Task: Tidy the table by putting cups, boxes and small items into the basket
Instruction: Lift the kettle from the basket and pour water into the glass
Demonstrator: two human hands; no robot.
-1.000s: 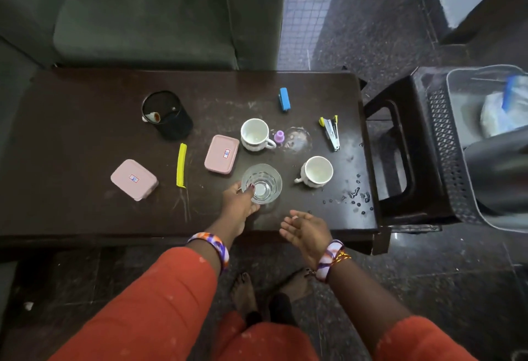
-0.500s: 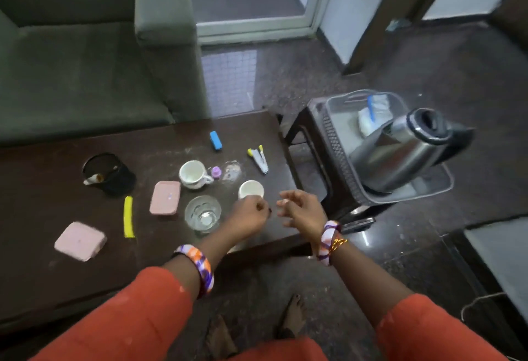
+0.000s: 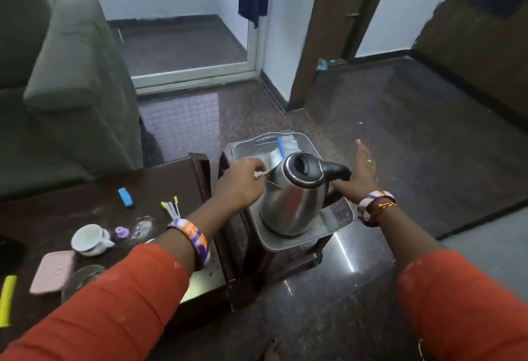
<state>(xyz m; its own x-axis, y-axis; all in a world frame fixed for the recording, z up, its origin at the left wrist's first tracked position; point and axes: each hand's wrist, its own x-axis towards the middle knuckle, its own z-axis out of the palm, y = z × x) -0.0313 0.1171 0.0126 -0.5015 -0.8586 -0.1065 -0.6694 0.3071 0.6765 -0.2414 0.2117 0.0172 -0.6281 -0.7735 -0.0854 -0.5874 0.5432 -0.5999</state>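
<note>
Left hand: closed, held over the basket beside the kettle's spout side; something small and white shows at the fingertips, but what it is I cannot tell.
Right hand: open, fingers spread, palm against the kettle's black handle, not wrapped around it.
Basket: grey and see-through, set on a dark stool just to the right of the tabletop.
Kettle: steel, upright in the near part of the basket, lid open.
Bag: clear plastic with a blue strip, in the far part of the basket behind the kettle.
White cup: on the tabletop, upright, with a small purple cap just beside its handle.
Pink box: on the tabletop near the cup, a clear glass just beside it.
Blue item: on the tabletop toward the far edge.
Stapler: near the tabletop's right end.
Yellow item: at the picture's left edge.
</note>
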